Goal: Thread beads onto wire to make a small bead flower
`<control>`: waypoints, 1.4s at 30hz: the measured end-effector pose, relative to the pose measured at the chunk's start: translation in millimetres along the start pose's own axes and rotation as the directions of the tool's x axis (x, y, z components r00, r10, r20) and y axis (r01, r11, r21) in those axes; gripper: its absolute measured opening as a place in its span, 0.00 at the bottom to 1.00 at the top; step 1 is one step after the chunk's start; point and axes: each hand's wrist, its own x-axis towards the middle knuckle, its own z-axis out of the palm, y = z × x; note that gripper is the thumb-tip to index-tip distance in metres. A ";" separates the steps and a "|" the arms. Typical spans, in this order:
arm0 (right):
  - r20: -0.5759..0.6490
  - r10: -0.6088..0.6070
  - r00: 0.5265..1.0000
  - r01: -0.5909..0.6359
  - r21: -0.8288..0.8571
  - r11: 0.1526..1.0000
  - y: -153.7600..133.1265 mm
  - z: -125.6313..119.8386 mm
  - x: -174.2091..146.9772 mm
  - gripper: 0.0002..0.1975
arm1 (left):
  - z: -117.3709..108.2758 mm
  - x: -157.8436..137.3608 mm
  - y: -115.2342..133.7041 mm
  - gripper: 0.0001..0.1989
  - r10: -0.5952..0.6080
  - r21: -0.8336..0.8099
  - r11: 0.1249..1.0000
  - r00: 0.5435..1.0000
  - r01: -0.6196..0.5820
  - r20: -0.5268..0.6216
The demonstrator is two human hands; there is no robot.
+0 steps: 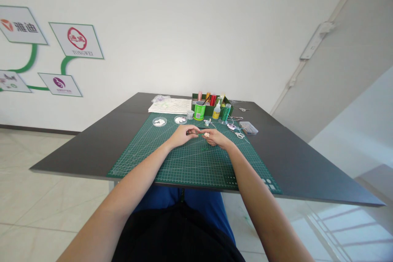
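Note:
My left hand (181, 135) and my right hand (216, 137) meet over the cutting mat (184, 163), fingertips closed and nearly touching. Between them runs a thin green strand (199, 133), stem-like, pinched from both sides. A small pale, flower-like piece (206, 134) shows at the right fingers; how it joins the strand is too small to tell. Just beyond the hands lies a small pale-blue and white piece (208, 122). Right of my right hand are white-handled scissors (239, 135) and a round dark-and-white item (231, 126).
A green box (209, 110) of thread spools stands at the back, behind a green can (199, 111) and a glue bottle (216, 111). Shallow dishes (160, 122), a white jar (190, 115), white sheets (170, 105) and a clear plastic case (249, 127) surround the mat's far end.

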 end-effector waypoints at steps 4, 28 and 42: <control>-0.006 0.014 1.000 -0.014 -0.010 1.000 -1.6 1.0 -0.4 0.28 | -0.8 0.3 0.3 0.10 0.024 0.052 0.998 1.000 -0.023 -0.004; -0.210 -0.094 0.973 0.137 0.203 0.969 -15.5 -2.2 -4.5 0.19 | -5.4 2.1 3.1 0.14 -0.034 -0.106 0.994 0.996 0.025 -0.085; -0.631 -0.096 0.770 0.121 -0.003 0.993 -7.8 -15.3 3.1 0.12 | -6.8 7.5 -9.7 0.17 -0.132 -0.225 0.971 0.971 0.086 -0.199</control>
